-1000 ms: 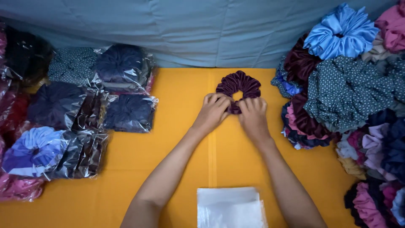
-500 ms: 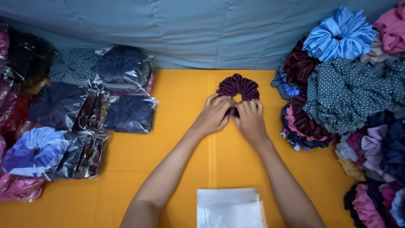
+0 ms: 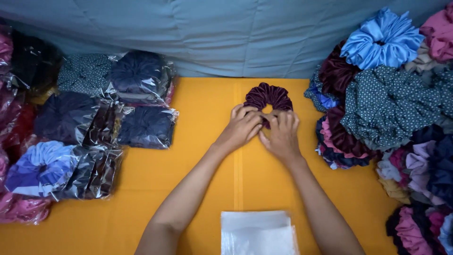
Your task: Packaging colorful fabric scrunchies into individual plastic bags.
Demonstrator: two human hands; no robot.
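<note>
- Dark plum scrunchie (image 3: pixel 268 97): gathered satin-like fabric, ruffled ring with small central hole; flat on the orange cloth (image 3: pixel 198 156), near its far edge; landmark for all entries below.
- Left hand (image 3: pixel 241 126): at the scrunchie's near-left rim, fingers curled and pinching the ruffle.
- Right hand (image 3: pixel 282 134): at the near-right rim, fingers bent onto the fabric, fingertips meeting the left hand's; gripping the same edge.
- Stack of clear plastic bags (image 3: pixel 258 233): flat, glossy, rectangular; well nearer the wearer than the scrunchie.
- Loose scrunchie pile (image 3: pixel 391 113): right of the scrunchie; dotted teal, maroon, pink, with a shiny sky-blue one on top.
- Bagged scrunchies (image 3: pixel 118 104): left of the scrunchie; navy, dotted and lilac, in crinkled film.
- Blue-grey quilted backdrop (image 3: pixel 198 33): beyond the scrunchie.
</note>
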